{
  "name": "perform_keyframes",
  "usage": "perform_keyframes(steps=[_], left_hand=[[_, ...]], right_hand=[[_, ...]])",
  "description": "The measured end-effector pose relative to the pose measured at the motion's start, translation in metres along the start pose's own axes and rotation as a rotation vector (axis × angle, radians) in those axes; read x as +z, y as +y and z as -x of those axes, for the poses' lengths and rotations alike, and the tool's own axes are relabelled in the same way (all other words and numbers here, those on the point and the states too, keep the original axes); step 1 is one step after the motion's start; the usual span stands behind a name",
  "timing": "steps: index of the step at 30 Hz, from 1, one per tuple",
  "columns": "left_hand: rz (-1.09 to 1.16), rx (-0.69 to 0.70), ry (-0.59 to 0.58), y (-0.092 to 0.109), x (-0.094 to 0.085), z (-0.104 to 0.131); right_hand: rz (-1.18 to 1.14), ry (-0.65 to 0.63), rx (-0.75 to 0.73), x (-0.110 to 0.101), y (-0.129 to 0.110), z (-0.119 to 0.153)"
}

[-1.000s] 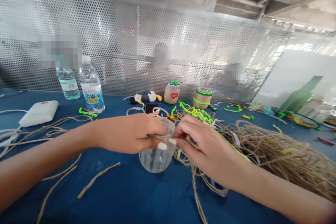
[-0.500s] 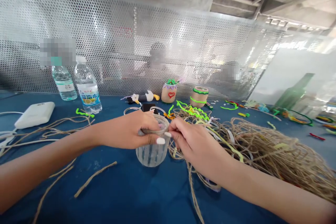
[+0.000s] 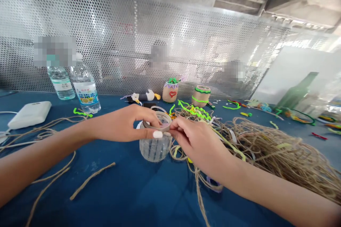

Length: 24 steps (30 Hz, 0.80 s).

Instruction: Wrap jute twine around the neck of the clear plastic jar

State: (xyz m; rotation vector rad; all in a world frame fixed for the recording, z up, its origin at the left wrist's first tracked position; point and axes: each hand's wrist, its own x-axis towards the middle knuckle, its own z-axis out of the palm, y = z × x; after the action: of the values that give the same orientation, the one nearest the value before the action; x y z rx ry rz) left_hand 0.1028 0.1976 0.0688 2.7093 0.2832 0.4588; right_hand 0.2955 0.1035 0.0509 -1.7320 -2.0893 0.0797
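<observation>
A clear glass jar (image 3: 154,150) with whitish vertical strips down its side stands on the blue table (image 3: 128,198). My left hand (image 3: 125,124) is closed on the jar's rim from the left, fingers inside the mouth and the thumb outside. At the right side of the rim, my right hand (image 3: 197,142) is closed, thumb and forefinger pinched together against the jar's neck. What lies between those fingertips is too small to make out. Beneath and beside my right hand runs loose jute twine (image 3: 199,191).
A large heap of jute twine (image 3: 266,156) spreads on the right. Two twine-wrapped jars (image 3: 170,92) with pipe-cleaner trim stand at the back, near green pipe cleaners (image 3: 194,110). Left are two plastic bottles (image 3: 85,92), a white power bank (image 3: 30,113) and a cut twine piece (image 3: 92,181).
The view has shifted slightly. My left thumb has moved up a little along the rim, and both hands stay at the jar's mouth.
</observation>
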Motion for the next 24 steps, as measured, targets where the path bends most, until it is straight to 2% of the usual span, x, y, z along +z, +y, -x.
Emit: perform_keyframes(steps=[3, 6, 10, 15, 18, 24], left_hand=[[-0.03, 0.009, 0.043, 0.001, 0.004, -0.002], [-0.11, 0.072, -0.038, 0.001, -0.001, -0.003], [-0.156, 0.021, -0.132, 0.002, -0.011, -0.002], [-0.194, -0.006, -0.154, 0.005, -0.014, 0.001], [-0.181, 0.015, -0.139, 0.006, -0.012, 0.002], [-0.199, 0.079, 0.018, 0.007, 0.004, 0.0]], right_hand=[[0.039, -0.02, 0.009, 0.001, -0.002, -0.001], [0.078, -0.076, 0.03, -0.002, -0.005, -0.001], [0.12, -0.125, 0.045, -0.008, -0.009, 0.0], [0.136, -0.107, 0.008, -0.009, -0.01, 0.002], [0.139, -0.101, 0.005, -0.006, -0.007, 0.001], [0.147, -0.096, -0.002, -0.006, -0.002, -0.001]])
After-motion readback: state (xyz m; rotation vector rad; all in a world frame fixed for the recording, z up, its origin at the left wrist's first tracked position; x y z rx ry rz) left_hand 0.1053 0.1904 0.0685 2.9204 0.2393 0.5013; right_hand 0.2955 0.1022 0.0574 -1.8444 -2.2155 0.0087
